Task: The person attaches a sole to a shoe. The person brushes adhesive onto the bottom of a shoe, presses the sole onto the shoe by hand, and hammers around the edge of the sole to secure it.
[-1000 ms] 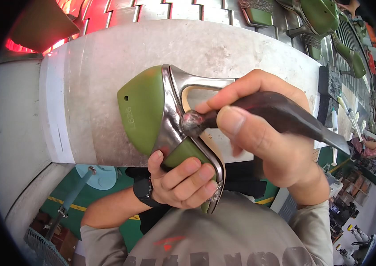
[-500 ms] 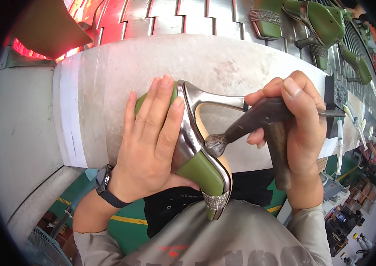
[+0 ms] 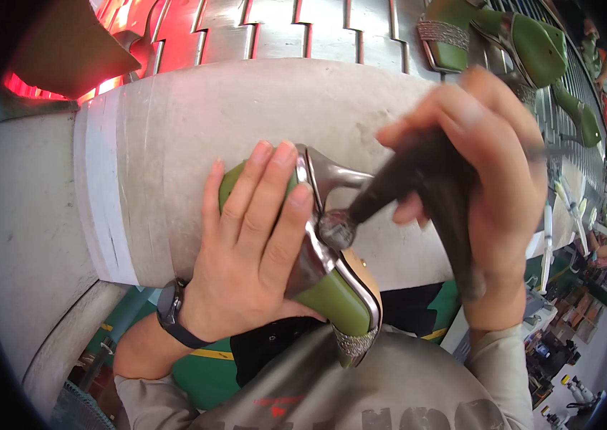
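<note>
A high-heeled shoe (image 3: 336, 295) lies on its side over the worktable's near edge, its glittery toe strap against my shirt. It has a metallic silver upper, a green form inside and a silver heel pointing right. My left hand (image 3: 250, 247) presses over its side, fingers across the upper and thumb beneath. In my right hand (image 3: 493, 161), blurred by motion, is a dark hammer (image 3: 450, 208). Its rounded head sits at the silver edge of the shoe's sole, beside my left fingertips; whether it touches is unclear. The hammer partly hides the heel.
Behind the pale worktable (image 3: 196, 115) runs a metal slat conveyor (image 3: 325, 32). More green shoes (image 3: 536, 54) stand on it at the far right. Red light glows at the far left beside a hanging flap (image 3: 67, 57). Syringes (image 3: 548, 233) lie at the right.
The hammer head has shifted slightly left and up along the sole edge. My right hand has risen, and the shoe with my left hand has moved slightly right and nearer.
</note>
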`<state>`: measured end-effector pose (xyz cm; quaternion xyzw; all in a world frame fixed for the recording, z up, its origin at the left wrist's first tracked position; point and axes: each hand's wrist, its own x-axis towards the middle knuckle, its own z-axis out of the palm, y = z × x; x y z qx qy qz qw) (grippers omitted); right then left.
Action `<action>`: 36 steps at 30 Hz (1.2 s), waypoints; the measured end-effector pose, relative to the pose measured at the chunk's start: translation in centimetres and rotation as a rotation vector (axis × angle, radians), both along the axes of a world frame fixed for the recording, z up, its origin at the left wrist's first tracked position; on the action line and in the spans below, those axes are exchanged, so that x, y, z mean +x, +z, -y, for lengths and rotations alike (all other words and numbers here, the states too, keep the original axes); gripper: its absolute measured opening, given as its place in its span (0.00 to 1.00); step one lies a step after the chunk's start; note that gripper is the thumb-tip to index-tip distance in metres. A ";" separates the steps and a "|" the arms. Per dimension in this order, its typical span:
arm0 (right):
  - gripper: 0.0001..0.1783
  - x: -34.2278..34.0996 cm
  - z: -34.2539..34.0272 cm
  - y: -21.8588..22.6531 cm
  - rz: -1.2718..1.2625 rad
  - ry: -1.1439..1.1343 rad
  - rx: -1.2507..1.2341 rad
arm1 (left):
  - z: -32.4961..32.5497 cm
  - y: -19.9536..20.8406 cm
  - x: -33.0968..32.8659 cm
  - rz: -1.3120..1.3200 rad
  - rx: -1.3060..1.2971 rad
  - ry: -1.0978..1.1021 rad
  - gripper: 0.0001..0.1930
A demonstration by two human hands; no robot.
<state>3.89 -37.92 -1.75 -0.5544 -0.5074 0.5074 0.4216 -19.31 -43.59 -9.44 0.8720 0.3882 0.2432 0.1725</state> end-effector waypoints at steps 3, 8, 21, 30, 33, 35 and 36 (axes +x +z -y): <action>0.20 0.4 -0.5 0.1 -0.070 0.056 -0.099 | 0.0 0.3 -0.3 -0.016 -0.026 -0.004 0.66; 0.19 1.3 4.0 -1.9 -0.231 -0.234 -0.118 | 0.1 0.8 -0.3 -0.094 -0.063 -0.019 0.72; 0.14 0.6 0.2 -1.2 -0.254 0.253 0.240 | 0.1 0.2 -0.1 -0.041 0.036 0.010 0.64; 0.20 2.5 3.4 0.5 -0.171 -0.189 0.329 | 0.1 1.0 -0.8 -0.093 -0.026 -0.025 0.70; 0.17 1.3 3.5 -0.4 -0.163 -0.023 -0.018 | 0.2 0.2 -0.5 -0.016 0.041 0.017 0.64; 0.17 1.0 3.2 -0.9 -0.276 -0.059 -0.027 | 0.2 0.3 -0.4 -0.019 0.042 0.009 0.64; 0.17 0.8 3.0 -0.9 -0.277 -0.056 -0.026 | 0.2 0.3 -0.4 -0.020 0.044 0.001 0.64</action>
